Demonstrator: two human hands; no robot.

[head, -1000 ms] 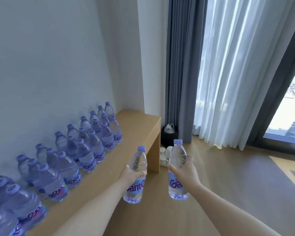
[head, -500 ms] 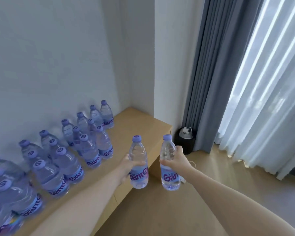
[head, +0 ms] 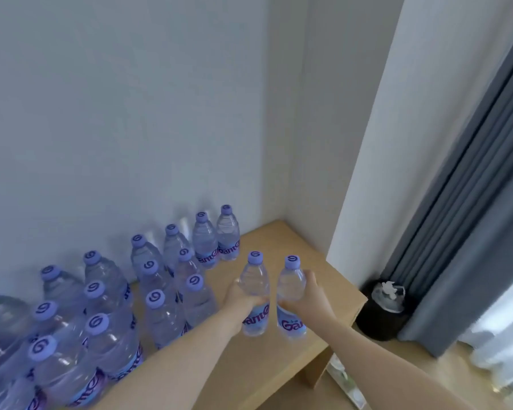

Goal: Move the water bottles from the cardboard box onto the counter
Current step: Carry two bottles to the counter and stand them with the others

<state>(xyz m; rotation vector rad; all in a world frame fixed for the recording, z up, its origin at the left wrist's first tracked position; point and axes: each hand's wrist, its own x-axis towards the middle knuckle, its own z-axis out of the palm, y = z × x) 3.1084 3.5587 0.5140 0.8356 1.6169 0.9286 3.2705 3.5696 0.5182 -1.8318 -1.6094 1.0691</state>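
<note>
Left grip (head: 240, 297) wraps left bottle (head: 255, 294); right grip (head: 310, 297) wraps right bottle (head: 290, 297), above counter (head: 323, 279).

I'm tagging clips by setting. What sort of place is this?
Probably a hotel room or a flat: a low wooden counter against a plain wall, floor-length grey curtains, and a small black bin on the wood floor.

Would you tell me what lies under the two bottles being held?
Bare wooden counter shows below the left hand's bottle and the right hand's bottle. Whether their bases touch it cannot be told. The left hand and right hand cover part of each.
</note>
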